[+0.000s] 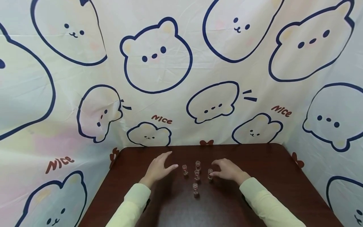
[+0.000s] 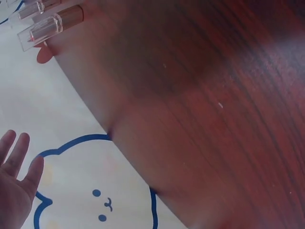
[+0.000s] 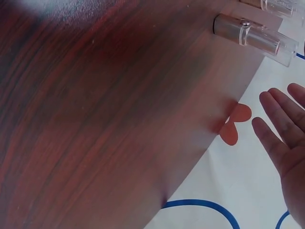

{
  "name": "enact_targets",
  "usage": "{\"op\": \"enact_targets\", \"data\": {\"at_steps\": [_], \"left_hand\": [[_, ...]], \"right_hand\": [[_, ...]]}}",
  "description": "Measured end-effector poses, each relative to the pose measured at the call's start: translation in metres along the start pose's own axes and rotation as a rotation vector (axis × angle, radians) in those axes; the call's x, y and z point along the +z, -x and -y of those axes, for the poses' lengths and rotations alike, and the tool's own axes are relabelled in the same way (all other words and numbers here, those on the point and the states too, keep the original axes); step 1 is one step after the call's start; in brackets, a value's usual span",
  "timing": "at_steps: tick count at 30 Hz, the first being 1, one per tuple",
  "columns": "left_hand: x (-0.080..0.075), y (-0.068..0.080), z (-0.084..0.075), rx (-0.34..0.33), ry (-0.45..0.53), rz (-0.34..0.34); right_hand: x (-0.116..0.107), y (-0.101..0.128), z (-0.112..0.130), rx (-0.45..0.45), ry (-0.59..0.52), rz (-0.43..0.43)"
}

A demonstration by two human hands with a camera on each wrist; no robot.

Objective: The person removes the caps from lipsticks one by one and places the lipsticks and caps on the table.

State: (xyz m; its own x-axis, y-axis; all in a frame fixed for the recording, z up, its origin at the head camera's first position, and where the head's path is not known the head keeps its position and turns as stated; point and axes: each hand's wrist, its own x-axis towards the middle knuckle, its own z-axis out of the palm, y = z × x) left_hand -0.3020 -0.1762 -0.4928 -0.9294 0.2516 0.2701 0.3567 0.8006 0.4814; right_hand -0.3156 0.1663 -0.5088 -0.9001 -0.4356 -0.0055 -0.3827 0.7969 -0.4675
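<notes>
Several small clear tubes stand upright in a loose cross on the dark table (image 1: 181, 214). Each looks like a clear cylinder with a ring round its middle; their exact kind is unclear. My left hand (image 1: 158, 168) hovers left of the leftmost tube (image 1: 185, 170), fingers spread, holding nothing. My right hand (image 1: 229, 170) is beside the rightmost tube (image 1: 210, 174), thumb close to it; whether they touch I cannot tell. The left wrist view shows a clear tube (image 2: 50, 27) and my left fingers (image 2: 32, 176). In the right wrist view, my right fingers (image 3: 274, 138) are straight below a tube (image 3: 255, 39).
Between the hands stand the back tube (image 1: 198, 165), the middle tube (image 1: 197, 175) and the front tube (image 1: 195, 189). A pale curtain (image 1: 181, 72) printed with cartoon animal outlines hangs behind the table and along both sides.
</notes>
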Motion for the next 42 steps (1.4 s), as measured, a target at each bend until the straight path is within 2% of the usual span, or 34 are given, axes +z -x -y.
{"op": "enact_targets", "data": {"at_steps": [7, 14, 23, 42], "left_hand": [[0.004, 0.004, -0.001, -0.011, 0.04, 0.014], [0.01, 0.009, 0.0, -0.021, 0.036, 0.043], [0.017, 0.017, -0.002, -0.04, 0.094, 0.046], [0.023, 0.027, -0.007, -0.062, 0.152, 0.053]], "right_hand": [[0.007, -0.002, 0.002, 0.01, -0.029, 0.004], [0.015, -0.003, 0.001, 0.011, -0.058, 0.005], [0.022, -0.003, 0.004, -0.023, -0.142, 0.008], [0.031, -0.005, 0.002, -0.01, -0.189, -0.02]]}}
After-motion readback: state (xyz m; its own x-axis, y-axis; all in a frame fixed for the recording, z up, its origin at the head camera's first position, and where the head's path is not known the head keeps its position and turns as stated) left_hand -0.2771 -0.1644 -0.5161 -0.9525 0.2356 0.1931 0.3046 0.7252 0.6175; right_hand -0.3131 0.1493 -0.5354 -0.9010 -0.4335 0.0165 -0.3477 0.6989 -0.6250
